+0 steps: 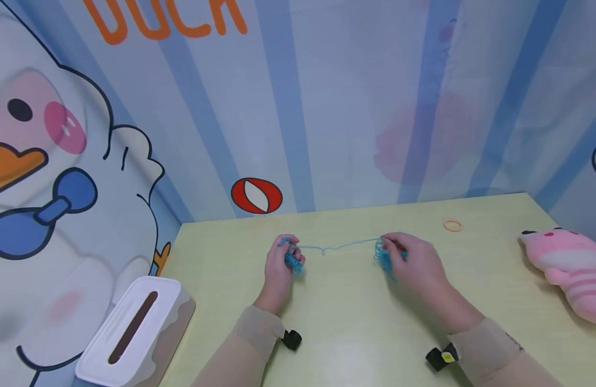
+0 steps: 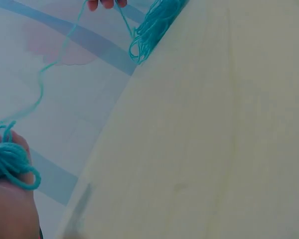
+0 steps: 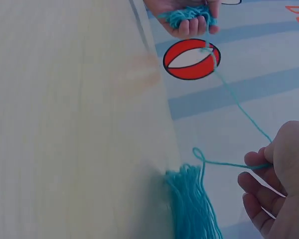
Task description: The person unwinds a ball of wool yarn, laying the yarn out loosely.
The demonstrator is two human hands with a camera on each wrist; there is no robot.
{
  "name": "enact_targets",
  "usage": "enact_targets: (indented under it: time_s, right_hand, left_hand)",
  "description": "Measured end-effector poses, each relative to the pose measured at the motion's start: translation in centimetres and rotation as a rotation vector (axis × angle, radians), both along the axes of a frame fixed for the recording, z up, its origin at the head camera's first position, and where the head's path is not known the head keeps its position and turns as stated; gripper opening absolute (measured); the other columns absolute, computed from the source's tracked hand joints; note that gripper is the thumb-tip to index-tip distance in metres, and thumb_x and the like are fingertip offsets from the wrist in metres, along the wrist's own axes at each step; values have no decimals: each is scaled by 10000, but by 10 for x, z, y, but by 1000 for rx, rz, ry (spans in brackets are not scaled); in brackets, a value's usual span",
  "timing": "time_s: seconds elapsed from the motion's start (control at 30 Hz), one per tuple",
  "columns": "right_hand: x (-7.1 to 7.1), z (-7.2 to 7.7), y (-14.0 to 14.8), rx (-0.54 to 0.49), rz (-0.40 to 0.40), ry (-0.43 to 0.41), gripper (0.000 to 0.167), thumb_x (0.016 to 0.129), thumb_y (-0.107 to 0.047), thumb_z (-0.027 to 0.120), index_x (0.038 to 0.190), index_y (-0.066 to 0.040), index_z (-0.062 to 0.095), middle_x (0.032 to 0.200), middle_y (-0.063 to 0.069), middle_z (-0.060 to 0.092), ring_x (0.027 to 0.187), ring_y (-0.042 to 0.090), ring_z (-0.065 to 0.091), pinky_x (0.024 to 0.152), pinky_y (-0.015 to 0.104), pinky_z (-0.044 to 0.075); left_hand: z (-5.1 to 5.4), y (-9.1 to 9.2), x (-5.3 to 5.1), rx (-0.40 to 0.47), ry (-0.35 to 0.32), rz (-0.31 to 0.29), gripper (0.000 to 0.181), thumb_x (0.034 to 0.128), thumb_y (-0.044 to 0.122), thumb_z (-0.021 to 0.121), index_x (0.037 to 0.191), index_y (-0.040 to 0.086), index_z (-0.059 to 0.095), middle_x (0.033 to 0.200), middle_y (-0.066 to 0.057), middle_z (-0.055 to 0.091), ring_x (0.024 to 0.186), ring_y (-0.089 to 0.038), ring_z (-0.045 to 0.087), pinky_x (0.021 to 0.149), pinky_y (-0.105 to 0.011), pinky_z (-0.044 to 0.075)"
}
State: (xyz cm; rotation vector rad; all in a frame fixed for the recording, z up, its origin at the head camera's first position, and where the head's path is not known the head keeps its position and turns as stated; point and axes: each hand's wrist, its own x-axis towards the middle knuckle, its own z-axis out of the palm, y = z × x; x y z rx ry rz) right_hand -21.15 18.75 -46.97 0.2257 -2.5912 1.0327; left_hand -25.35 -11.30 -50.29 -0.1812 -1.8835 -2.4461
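Note:
My left hand (image 1: 278, 271) grips a small bundle of blue-green yarn (image 1: 293, 260), its loops poking out between the fingers. From it a single strand (image 1: 346, 245) runs slightly slack across to my right hand (image 1: 419, 263), whose thumb and fingertips pinch it. Close by that hand is a larger hank of the same yarn (image 3: 192, 204), with a loop of strand leading from its top to the pinch. Part of this hank is hidden behind the right hand in the head view. Whether the hank touches the table, I cannot tell.
Both hands are above a pale wooden table (image 1: 346, 333). An orange ring (image 1: 453, 225) lies toward the back right, and a pink striped plush toy (image 1: 576, 274) lies at the right edge. A white tissue box (image 1: 133, 328) stands at the front left. Behind hangs a printed cloth (image 1: 346, 107).

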Motion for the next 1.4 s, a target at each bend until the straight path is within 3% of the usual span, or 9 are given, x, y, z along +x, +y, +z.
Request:
enact_targets:
  time_s: [0.2, 0.4, 0.6, 0.73, 0.83, 0.9, 1.07, 1.27, 1.4]
  right_hand:
    - [7, -3, 41, 17, -87, 27, 256, 1097, -153, 669, 1280, -12, 778, 1133, 194, 814, 978, 370, 781, 854, 583, 641]
    - [7, -16, 72, 87, -136, -24, 269, 1087, -184, 684, 1251, -2, 797, 1114, 225, 762, 925, 368, 755, 781, 549, 630]
    - [2, -22, 81, 148, -144, -122, 286, 1073, -209, 710, 1244, -3, 808, 1099, 233, 777, 894, 327, 721, 691, 377, 520]
    - [0, -22, 78, 131, -148, -154, 313, 1071, -208, 702, 1307, -16, 773, 1157, 223, 787, 972, 373, 729, 743, 439, 561]
    - [3, -18, 68, 53, -165, -88, 291, 1074, -133, 623, 1301, -24, 770, 1288, 267, 721, 1126, 466, 660, 818, 525, 521]
    - [3, -15, 55, -14, -162, 23, 289, 1044, -56, 577, 1230, -19, 795, 1296, 287, 693, 1179, 507, 605, 878, 568, 473]
    - [2, -11, 5, -27, -24, 238, 224, 980, -15, 650, 1130, -29, 815, 1191, 212, 760, 1153, 460, 644, 965, 601, 514]
    - [-1, -11, -64, 124, 260, 19, 403, 1103, -250, 670, 1464, -71, 681, 1439, 128, 735, 1381, 381, 673, 1136, 591, 558]
    - [-8, -15, -95, 178, 344, -79, 456, 1119, -298, 652, 1501, -47, 651, 1406, 122, 759, 1367, 358, 694, 1160, 551, 552]
  left_hand:
    - [-1, 0, -1, -54, -12, 35, 265, 1155, 169, 336, 1147, 34, 564, 867, -51, 496, 781, -202, 511, 748, -261, 513]
    - [-4, -2, -1, -111, 25, 16, 255, 1172, 181, 368, 1191, 72, 598, 914, -56, 506, 822, -213, 521, 769, -254, 514]
    - [-2, -4, 2, -152, 28, -3, 286, 1174, 190, 383, 1247, 11, 594, 930, -57, 533, 848, -222, 540, 790, -249, 532]
    - [-3, -4, 2, -154, 24, -18, 335, 1180, 198, 378, 1297, -56, 561, 941, -53, 538, 862, -217, 547, 806, -241, 546]
    - [-5, -4, 0, -142, 24, -35, 323, 1184, 212, 374, 1283, -17, 579, 946, -46, 539, 861, -204, 553, 816, -240, 553]
    - [-5, -3, -1, -141, 24, -46, 304, 1186, 228, 375, 1268, 34, 594, 957, -39, 539, 867, -193, 556, 825, -237, 555]
    - [-5, -4, -1, -132, 26, -73, 282, 1189, 246, 374, 1265, 89, 596, 993, -42, 522, 884, -188, 549, 832, -234, 551]
    - [-3, -2, 0, -107, 33, -90, 303, 1200, 259, 412, 1396, 74, 553, 1024, -26, 530, 883, -165, 563, 830, -220, 562]
    - [-1, 0, 2, -115, 52, -96, 369, 1196, 241, 458, 1506, 44, 495, 1067, -51, 566, 886, -143, 582, 838, -202, 569]
